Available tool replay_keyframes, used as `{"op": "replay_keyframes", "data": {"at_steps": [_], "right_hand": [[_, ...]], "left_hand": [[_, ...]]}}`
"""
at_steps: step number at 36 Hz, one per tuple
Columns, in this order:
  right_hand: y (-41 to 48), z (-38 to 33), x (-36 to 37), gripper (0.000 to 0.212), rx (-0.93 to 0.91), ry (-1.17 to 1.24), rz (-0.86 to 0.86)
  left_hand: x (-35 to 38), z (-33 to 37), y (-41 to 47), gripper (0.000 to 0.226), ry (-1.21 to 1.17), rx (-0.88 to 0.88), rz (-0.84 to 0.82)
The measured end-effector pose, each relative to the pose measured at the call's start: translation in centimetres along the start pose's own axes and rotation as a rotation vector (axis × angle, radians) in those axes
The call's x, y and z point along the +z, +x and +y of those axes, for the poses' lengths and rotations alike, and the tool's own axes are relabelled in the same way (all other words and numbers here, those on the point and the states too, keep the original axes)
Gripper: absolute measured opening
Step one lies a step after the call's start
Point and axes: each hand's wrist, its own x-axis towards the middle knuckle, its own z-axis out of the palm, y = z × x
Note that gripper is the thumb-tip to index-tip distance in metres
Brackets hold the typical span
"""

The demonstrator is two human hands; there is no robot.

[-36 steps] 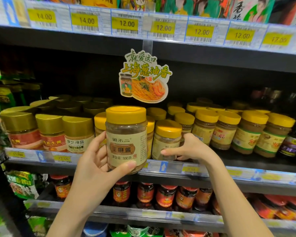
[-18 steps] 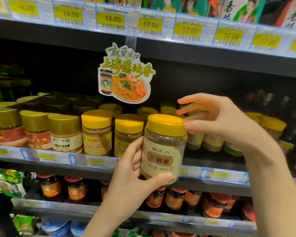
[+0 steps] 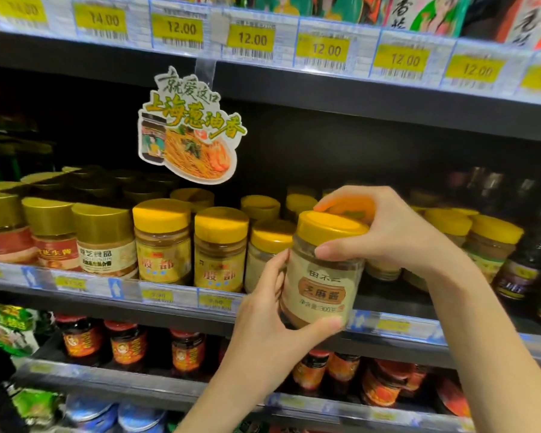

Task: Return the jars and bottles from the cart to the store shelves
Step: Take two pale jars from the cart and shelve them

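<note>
We hold the yellow-lidded jar in both hands in front of the shelf edge. Our left hand cups its base, thumb under the label; our right hand clasps the lid from above, fingers curled round the rim. Just left of our left hand stand more yellow-lidded jars, gold-lidded jars farther left
</note>
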Motion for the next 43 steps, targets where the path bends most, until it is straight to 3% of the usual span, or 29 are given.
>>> {"op": "replay_keyframes", "data": {"at_steps": [5, 8, 13, 19, 31, 43], "right_hand": [[0.3, -0.1, -1.2, 0.065, -0.083, 0.030, 0.000], [0.7, -0.1, -2.3, 0.064, -0.108, 0.044, 0.001], [1.9, 0.9, -3.2, 0.085, -0.125, 0.059, 0.069], [3.0, 3.1, -1.5, 0.070, -0.058, 0.092, 0.025], [3.8, 7.1, 0.2, 0.089, 0.023, 0.099, -0.052], [3.9, 8.8, 2.1, 0.083, 0.028, 0.205, -0.117]], "left_hand": [[0.0, -0.3, 0.2, 0.095, 0.245, 0.136, -0.029], [-0.8, -0.7, 0.1, 0.084, 0.407, 0.144, -0.047], [-2.7, -2.8, -1.1, 0.063, 0.781, 0.235, 0.040], [-4.0, -5.1, -2.1, 0.058, 1.019, 0.245, 0.082], [-4.5, -5.7, -2.4, 0.056, 1.031, 0.207, 0.044], [-4.4, -6.0, -2.6, 0.053, 0.981, 0.184, 0.064]]}}
